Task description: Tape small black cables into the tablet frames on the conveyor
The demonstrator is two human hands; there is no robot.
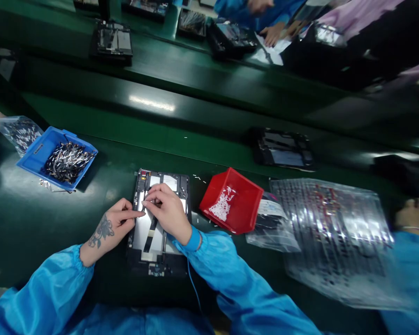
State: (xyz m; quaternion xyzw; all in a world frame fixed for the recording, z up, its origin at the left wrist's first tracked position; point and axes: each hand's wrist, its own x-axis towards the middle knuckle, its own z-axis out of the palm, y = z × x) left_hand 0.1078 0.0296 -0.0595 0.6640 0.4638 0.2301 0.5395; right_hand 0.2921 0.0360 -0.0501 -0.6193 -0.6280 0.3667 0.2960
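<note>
An opened tablet (160,251) lies face down on the green bench in front of me, its silver inner plate and a black flex strip showing. My left hand (113,223) rests on its left edge, fingers curled, the fingertips pinched toward the upper part. My right hand (167,209) lies over the upper middle of the tablet with its fingers pressed together on a small part I cannot make out. Both wrists come out of blue sleeves.
A blue bin (38,151) of small metal parts stands at the left, a clear bag (19,132) behind it. A red bin (244,204) with white pieces sits right of the tablet, beside clear plastic bags (335,232). Another tablet (282,149) lies on the belt; other people's hands (414,214) work nearby.
</note>
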